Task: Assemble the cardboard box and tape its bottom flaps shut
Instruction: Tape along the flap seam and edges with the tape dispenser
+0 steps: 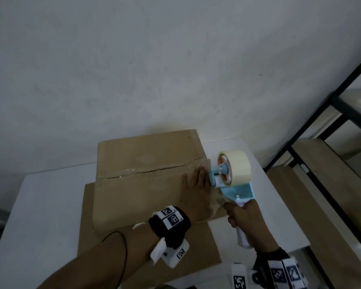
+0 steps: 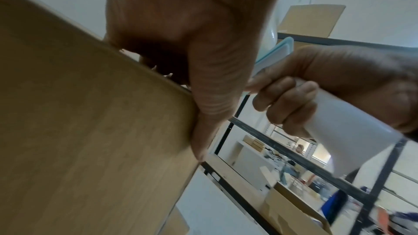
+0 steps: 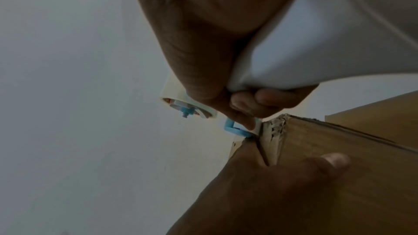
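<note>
**Cardboard box on white table, tape gun at its right end**

Cardboard box sits bottom-up on the white table, back edge near the wall. Its 2 bottom flaps are folded shut and meet at a seam running left to right, with clear tape along it (glossy, hard to trace full length). A flat cardboard sheet lies under the box, sticking out toward the camera.

Left hand lies flat on the box top at the right end, fingers straight and together, pressing down; the left wrist view shows the thumb hooked over the box edge. A black wrist strap with printed markers wraps that wrist.

Just right of it, the tape dispenser, blue frame with a cream tape roll, sits at the box's right end, its front touching the left fingertips. Right hand is wrapped around the white handle, fingers curled tight.

Far right: a black metal shelf rack with wood boards, apart from the table.
</note>
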